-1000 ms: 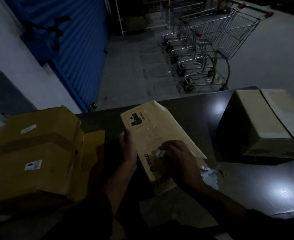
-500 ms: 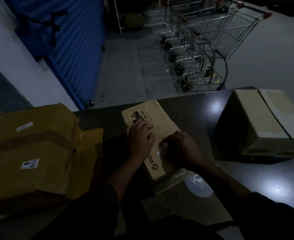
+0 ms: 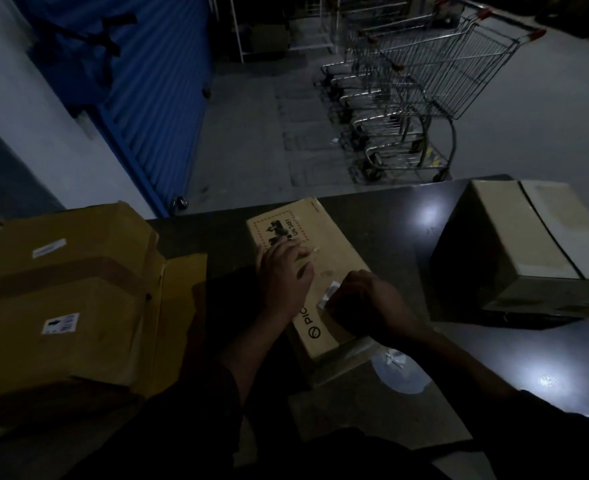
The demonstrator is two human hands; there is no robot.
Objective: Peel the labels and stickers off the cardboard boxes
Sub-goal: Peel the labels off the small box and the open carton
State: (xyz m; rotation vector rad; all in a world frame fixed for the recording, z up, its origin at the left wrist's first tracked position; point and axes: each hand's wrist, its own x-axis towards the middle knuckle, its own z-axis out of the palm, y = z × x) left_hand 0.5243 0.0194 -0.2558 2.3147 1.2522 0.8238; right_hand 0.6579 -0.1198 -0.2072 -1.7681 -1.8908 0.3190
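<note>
Three cardboard boxes on tabletop (image 3: 383,216). Centre box (image 3: 324,271): left hand (image 3: 282,275) flat, released, pressing it; right hand (image 3: 365,299) pinching one white sticker (image 3: 329,294), part lifted.

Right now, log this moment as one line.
left hand: flat on small tan cardboard box | right hand: pinching white sticker | peel: underway
</note>
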